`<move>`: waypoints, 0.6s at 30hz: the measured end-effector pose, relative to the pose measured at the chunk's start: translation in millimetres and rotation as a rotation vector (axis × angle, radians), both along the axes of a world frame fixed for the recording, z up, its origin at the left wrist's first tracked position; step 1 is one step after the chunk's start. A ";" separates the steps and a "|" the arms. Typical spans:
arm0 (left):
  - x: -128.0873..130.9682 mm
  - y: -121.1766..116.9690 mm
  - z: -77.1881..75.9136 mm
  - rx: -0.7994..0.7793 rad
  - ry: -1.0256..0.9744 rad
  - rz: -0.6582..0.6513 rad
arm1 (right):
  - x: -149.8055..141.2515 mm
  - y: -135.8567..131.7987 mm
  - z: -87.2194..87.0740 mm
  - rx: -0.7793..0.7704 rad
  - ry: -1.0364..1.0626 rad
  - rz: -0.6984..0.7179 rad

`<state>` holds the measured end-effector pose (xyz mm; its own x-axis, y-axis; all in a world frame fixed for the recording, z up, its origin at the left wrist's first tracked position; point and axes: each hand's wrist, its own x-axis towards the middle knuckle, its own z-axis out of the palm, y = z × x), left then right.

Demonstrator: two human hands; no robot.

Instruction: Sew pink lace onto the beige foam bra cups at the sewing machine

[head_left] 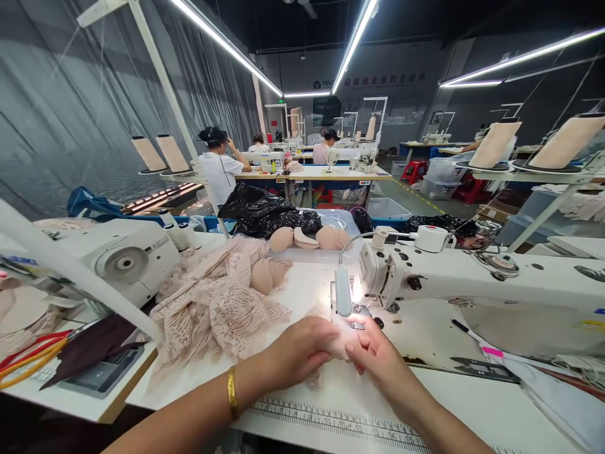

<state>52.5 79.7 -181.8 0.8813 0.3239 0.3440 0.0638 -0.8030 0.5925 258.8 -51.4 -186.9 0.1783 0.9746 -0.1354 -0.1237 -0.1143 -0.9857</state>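
Head view: we see pale pink fabric (338, 345) near the middle of the white bench (302, 280), grasped between the thumb and fingers of both our left hand (302, 353) and our right hand (378, 353). It sits under a small lit lamp (343, 293), just beside the needle end of a sewing machine (454, 277) that stretches toward the bench's right edge. Toward the left edge we find heaped pink lace (227, 302), touching a stack of beige cups (268, 275). A printed ruler (331, 421) runs along the front edge. Black thread snips (486, 367) lie to the right. Beyond the far edge, people work at other machines.
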 end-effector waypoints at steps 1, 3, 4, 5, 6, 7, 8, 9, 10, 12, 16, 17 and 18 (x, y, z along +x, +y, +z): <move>-13.4 -0.9 0.6 -0.011 0.029 0.079 | -9.1 -4.4 2.7 0.001 0.111 -0.048; -38.1 -5.7 4.5 -0.018 0.026 0.309 | -22.9 -13.5 6.3 -0.012 0.311 -0.133; -48.3 -11.5 7.5 -0.029 -0.011 0.435 | -27.6 -17.7 7.2 -0.023 0.387 -0.175; -56.3 -20.5 10.9 -0.070 -0.054 0.540 | -31.4 -21.2 7.6 -0.034 0.440 -0.212; -61.7 -32.6 14.1 -0.168 -0.085 0.601 | -34.4 -24.0 7.3 -0.039 0.471 -0.245; -64.3 -47.3 16.7 -0.327 -0.089 0.605 | -37.0 -26.4 6.5 -0.036 0.484 -0.273; -63.9 -63.6 18.1 -0.565 -0.046 0.524 | -39.5 -28.5 4.9 -0.025 0.485 -0.294; -60.8 -80.1 18.1 -0.865 0.031 0.366 | -42.2 -30.9 2.3 -0.009 0.476 -0.310; -55.0 -95.3 16.7 -1.132 0.108 0.184 | -45.3 -33.9 -1.5 0.008 0.458 -0.321; -37.4 -117.3 11.5 -1.518 0.061 0.011 | -52.8 -43.3 -13.2 0.043 0.395 -0.343; 2.4 -120.1 7.5 -1.685 -0.570 0.274 | -67.7 -69.8 -44.5 0.102 0.170 -0.387; 9.4 -115.8 9.2 -1.648 -0.656 0.368 | -69.2 -74.8 -50.3 0.113 0.120 -0.395; 14.7 -111.3 11.3 -1.624 -0.692 0.438 | -69.0 -78.1 -54.1 0.118 0.077 -0.401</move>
<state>67.2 -31.6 -170.5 0.5013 0.8160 -0.2878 -0.4815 0.5395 0.6907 189.8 -129.5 -241.0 0.5398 0.8400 -0.0551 -0.2091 0.0704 -0.9754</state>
